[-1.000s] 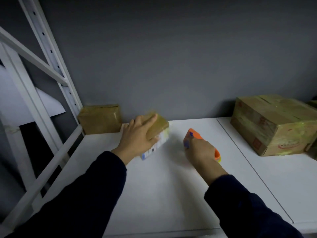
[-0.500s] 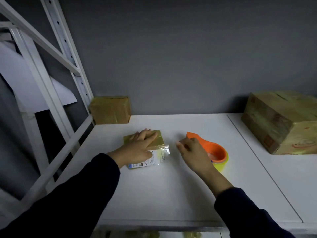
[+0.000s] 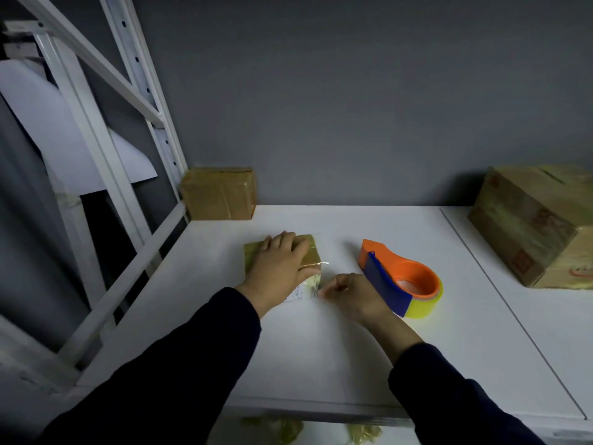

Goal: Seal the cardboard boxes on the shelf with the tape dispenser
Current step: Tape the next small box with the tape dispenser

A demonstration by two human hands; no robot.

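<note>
Small box point(image 3: 313, 252): lies flat on the white shelf point(image 3: 321, 364), left of centre, about midway between the near edge and the far wall.
Left hand point(image 3: 279, 271): laid palm-down over the top of the small box, fingers straight and close together, pressing it to the shelf.
Right hand point(image 3: 353, 295): just right of the box's near right corner, fingers curled in with the tips at the corner. Whether they pinch anything cannot be made out.
Tape point(image 3: 321, 263): a clear strip glints along the box's right edge and seems to run down toward the white label point(image 3: 298, 293) on the near side.
Dispenser point(image 3: 394, 277): set down on the shelf just right of the right hand, orange body with a yellow roll, held by neither hand.
Step in hand: probably smoothing or tucking the loose tape end down at the near corner.
How to do it well: keep the left palm's weight on top so the light box does not slide. Rub the tape from the top edge downward and outward so no bubble or crease is trapped. Press the end fully onto the cardboard rather than onto the shelf.
Risk: the end may stick to the shelf or fold back on itself.
Other boxes: a far box point(image 3: 218, 197) in the far left corner, a big box point(image 3: 526, 226) at the far right, both well apart from the hands.
</note>
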